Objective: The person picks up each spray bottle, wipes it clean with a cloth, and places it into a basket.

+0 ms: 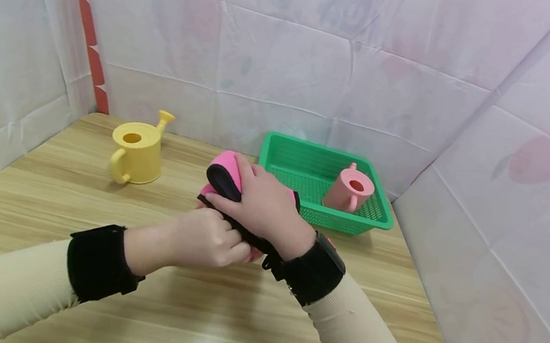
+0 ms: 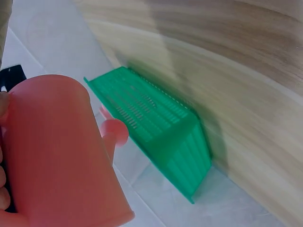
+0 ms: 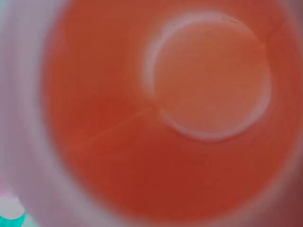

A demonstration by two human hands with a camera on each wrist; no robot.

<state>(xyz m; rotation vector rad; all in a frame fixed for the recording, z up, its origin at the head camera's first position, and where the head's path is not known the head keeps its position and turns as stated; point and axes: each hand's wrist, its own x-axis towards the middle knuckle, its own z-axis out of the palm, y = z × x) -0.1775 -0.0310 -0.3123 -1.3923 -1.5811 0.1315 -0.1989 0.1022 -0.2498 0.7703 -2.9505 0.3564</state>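
Observation:
Over the middle of the table, both hands hold a folded pink fabric piece with black edging. My right hand grips it from above, its thumb across the black part. My left hand is curled at its lower edge, fingertips mostly hidden. Large in the left wrist view is a pink watering can, with fingers and a black strip at its left edge; whether they grip it I cannot tell. The right wrist view looks closely into a pink can's inside. The head view does not show this nearer can.
A green basket stands at the back right with a pink watering can inside it. At the back left sits a yellow watering can. White printed sheets wall the wooden table behind and on both sides.

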